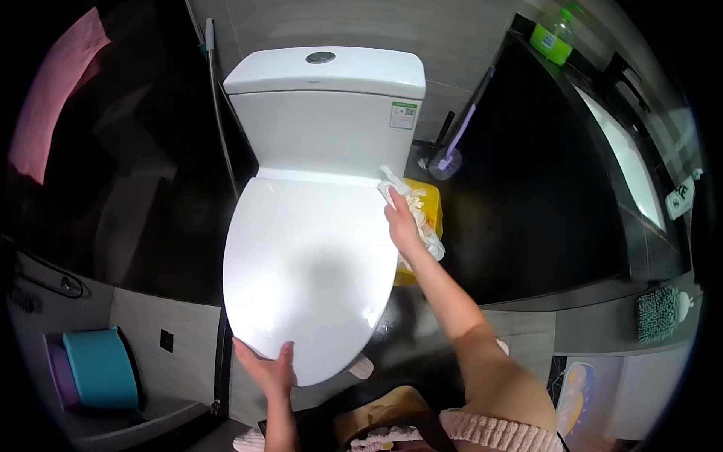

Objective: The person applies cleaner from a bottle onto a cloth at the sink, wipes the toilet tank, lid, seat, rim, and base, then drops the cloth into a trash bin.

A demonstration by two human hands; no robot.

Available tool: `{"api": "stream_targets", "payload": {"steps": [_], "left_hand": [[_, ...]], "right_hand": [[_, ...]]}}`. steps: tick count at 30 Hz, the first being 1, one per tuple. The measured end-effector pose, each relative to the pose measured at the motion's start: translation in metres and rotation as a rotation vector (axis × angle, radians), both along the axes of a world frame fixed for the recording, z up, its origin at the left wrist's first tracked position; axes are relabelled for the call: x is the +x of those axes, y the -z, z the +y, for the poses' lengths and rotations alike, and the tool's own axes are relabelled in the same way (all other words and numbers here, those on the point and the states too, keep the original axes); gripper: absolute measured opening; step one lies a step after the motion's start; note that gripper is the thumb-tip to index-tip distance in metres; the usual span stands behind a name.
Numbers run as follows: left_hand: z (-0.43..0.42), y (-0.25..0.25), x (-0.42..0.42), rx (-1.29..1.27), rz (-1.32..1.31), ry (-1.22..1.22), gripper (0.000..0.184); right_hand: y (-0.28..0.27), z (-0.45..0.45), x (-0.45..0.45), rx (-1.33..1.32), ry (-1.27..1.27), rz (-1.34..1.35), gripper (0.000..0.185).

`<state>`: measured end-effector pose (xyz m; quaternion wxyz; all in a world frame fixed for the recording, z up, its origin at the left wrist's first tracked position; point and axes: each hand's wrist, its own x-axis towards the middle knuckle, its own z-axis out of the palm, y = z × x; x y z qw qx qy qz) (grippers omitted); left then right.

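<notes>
A white toilet lid (301,256) lies in the middle of the view, below the cistern (324,120). My left hand (267,369) grips the lid's front edge, with the thumb and one finger showing on top and the other fingers hidden. At the lid's rear right corner, my right hand (404,226) holds a crumpled white tissue (389,183) against the edge. Just beyond that hand stands a yellow bin (431,200) with used white paper (433,242) in it. Whether the lid is slightly raised, I cannot tell.
A purple toilet brush (449,158) stands behind the bin. To the left are a metal pole (218,98), a pink cloth (64,90) and a turquoise basin (102,369). A green bottle (553,38) sits by the washbasin (625,151) at right.
</notes>
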<state>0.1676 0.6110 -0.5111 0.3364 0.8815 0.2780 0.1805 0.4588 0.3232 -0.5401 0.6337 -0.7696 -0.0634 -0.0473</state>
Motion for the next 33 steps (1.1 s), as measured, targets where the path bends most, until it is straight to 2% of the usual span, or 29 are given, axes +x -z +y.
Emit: {"api": "stream_targets", "payload": {"steps": [2,3,5,6,7,9,10,11,12,13,15,16,17,19,21,22,25,27,29,31,32,33], "left_hand": [[-0.002,0.004,-0.003,-0.083,-0.028,-0.124,0.092],[-0.004,0.003,-0.005,-0.073,-0.038,-0.126,0.092],[-0.007,-0.008,-0.003,-0.61,-0.394,-0.144,0.075],[-0.005,-0.011,-0.004,-0.649,-0.464,-0.147,0.064],[0.002,-0.009,-0.005,-0.643,-0.467,-0.141,0.064],[0.019,-0.006,-0.006,-0.767,-0.688,-0.175,0.056],[0.002,-0.048,0.002,-1.004,-0.814,-0.059,0.054],[-0.016,-0.072,0.016,-0.932,-0.723,-0.037,0.05],[-0.012,-0.069,0.008,-0.791,-0.676,0.002,0.05],[-0.003,-0.062,0.011,-0.653,-0.656,0.042,0.05],[0.041,-0.029,-0.015,-0.448,-0.566,-0.057,0.048],[0.044,-0.036,-0.028,-0.312,-0.441,-0.116,0.048],[0.054,-0.024,-0.04,-0.302,-0.438,-0.118,0.048],[0.071,0.005,-0.058,-0.806,0.006,-0.184,0.048],[0.053,0.015,-0.06,-0.967,-0.035,-0.098,0.043],[0.046,0.006,-0.057,-0.91,-0.019,-0.106,0.041],[0.046,0.014,-0.06,-0.971,-0.112,-0.191,0.042],[0.038,0.015,-0.059,-0.908,-0.123,-0.189,0.044],[0.027,0.016,-0.054,-0.845,-0.134,-0.193,0.045],[0.017,0.023,-0.041,-0.701,-0.294,-0.206,0.043],[0.014,0.025,-0.034,-0.702,-0.299,-0.21,0.043],[0.01,0.028,-0.025,-0.457,-0.274,-0.281,0.046]], "right_hand": [[0.022,0.002,-0.038,0.024,0.013,-0.023,0.056],[0.03,0.006,-0.061,0.042,0.033,-0.032,0.056],[0.034,0.022,-0.114,0.026,0.086,0.027,0.055],[0.03,0.029,-0.142,0.032,0.078,0.033,0.056],[0.024,0.037,-0.169,0.039,0.071,0.04,0.056],[0.002,0.052,-0.212,0.102,0.077,0.055,0.057],[0.0,0.059,-0.216,0.106,0.076,0.053,0.057],[0.001,0.063,-0.222,0.077,0.065,-0.005,0.057],[0.003,0.062,-0.233,0.037,0.05,-0.058,0.058],[0.006,0.058,-0.231,0.024,0.032,-0.08,0.058],[0.014,0.064,-0.219,0.092,0.096,-0.127,0.06],[0.016,0.064,-0.219,0.007,0.113,-0.055,0.062],[0.016,0.063,-0.218,0.016,0.109,-0.05,0.062],[0.016,0.06,-0.212,0.034,0.118,-0.079,0.064],[0.02,0.057,-0.196,0.037,0.158,-0.08,0.063],[0.021,0.052,-0.185,0.052,0.149,-0.068,0.063],[0.033,0.025,-0.13,0.029,0.111,-0.122,0.062],[0.041,0.009,-0.075,0.133,0.142,-0.183,0.061],[0.007,-0.005,-0.029,-0.208,0.111,-0.387,0.061],[-0.037,-0.013,0.024,-0.677,0.057,-0.595,0.063],[-0.056,-0.011,0.043,-0.677,0.053,-0.601,0.063],[-0.073,-0.009,0.061,-0.991,0.058,-0.612,0.062]]}}
